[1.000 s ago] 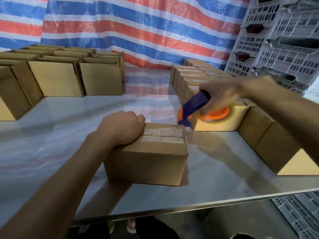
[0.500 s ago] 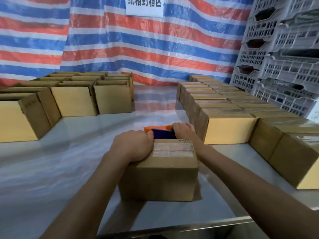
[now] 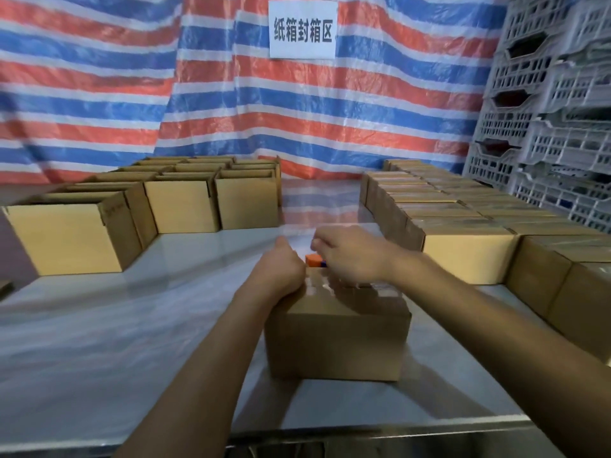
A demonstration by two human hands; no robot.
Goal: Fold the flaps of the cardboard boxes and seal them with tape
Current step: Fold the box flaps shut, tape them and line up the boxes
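The left hand (image 3: pixel 281 271) sits clenched on the box (image 3: pixel 337 338) — the right hand (image 3: pixel 350 256) is too blurry to tell its grip.

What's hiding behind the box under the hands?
A bit of an orange and blue tape dispenser peeks out behind the box. The left hand and right hand cover the rest.

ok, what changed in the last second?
The right hand brought the tape dispenser from up right of the box down to its far edge; its grip is blurred now. The left hand stayed fisted on the box top; the box did not move.
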